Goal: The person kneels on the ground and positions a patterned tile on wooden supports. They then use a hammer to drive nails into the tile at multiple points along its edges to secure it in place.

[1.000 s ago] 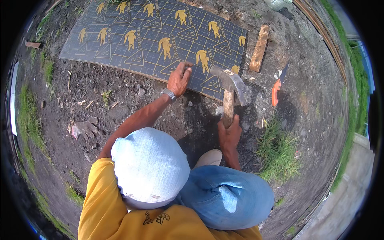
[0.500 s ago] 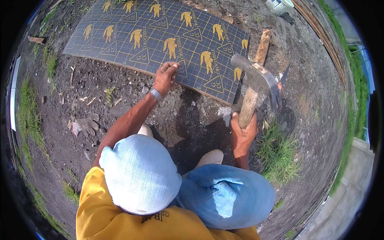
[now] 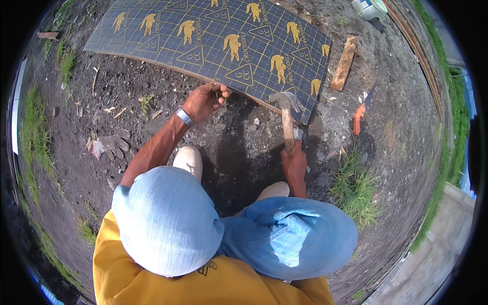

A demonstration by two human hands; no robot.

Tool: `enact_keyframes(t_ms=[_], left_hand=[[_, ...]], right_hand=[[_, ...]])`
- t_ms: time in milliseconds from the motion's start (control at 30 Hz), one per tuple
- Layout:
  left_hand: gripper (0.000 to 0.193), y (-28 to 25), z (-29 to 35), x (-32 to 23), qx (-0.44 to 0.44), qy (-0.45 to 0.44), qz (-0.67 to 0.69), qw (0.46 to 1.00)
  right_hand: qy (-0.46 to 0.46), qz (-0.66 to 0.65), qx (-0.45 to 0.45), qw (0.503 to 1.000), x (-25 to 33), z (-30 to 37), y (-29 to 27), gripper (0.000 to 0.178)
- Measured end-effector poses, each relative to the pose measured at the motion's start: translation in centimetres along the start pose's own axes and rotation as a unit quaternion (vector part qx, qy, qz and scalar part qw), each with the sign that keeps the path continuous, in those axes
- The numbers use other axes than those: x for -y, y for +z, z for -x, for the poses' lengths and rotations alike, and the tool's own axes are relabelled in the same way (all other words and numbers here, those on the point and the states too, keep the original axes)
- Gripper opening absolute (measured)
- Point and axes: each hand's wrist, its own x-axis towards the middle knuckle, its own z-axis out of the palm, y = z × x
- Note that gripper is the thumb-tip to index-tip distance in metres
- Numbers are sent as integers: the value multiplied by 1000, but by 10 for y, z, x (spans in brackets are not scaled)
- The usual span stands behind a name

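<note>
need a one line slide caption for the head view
Right hand grips a hammer near a dark patterned panel; left hand curled near its edge.

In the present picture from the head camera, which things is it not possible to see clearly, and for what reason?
1. Head view: the curled fingers of the left hand hide whether it holds anything small.
2. Head view: the hammer covers the spot beneath its head, so contact cannot be told.
3. Head view: the top edge cuts off part of the dark panel's far edge.
4. Head view: the top edge also cuts off the bucket.
</note>
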Motion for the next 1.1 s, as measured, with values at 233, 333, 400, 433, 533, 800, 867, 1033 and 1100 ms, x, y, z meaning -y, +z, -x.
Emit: enact_keyframes(t_ms=[233, 333, 400, 433, 533, 800, 867, 1033, 1100], left_hand=[[34, -27, 3, -14, 19, 35, 30, 999], [40, -29, 1, -25, 31, 59, 35, 997], [42, -27, 0, -32, 23, 68, 27, 997], [42, -24, -1, -34, 38, 72, 31, 996], [43, -16, -4, -39, 49, 69, 20, 996], [43, 14, -10, -31, 37, 19, -114, 993], [39, 21, -18, -32, 23, 25, -188, 982], [32, 28, -43, -24, -47, 72, -273, 958], [32, 25, -51, -22, -73, 105, -331, 935]], right_hand=[[51, -101, -9, 993, 8, 2, 14, 38], [58, -159, -4, 986, 3, 1, 18, 39], [68, -184, 6, 981, -1, 0, 19, 40], [75, -188, 12, 979, -4, 0, 19, 40], [92, -193, 25, 977, -10, -3, 22, 40], [90, -232, 32, 968, -6, -4, 18, 32], [127, -290, 62, 947, 0, -2, 11, 28], [154, -406, 45, 900, 6, 15, -9, 27], [167, -427, 37, 888, 1, 25, -16, 28]])
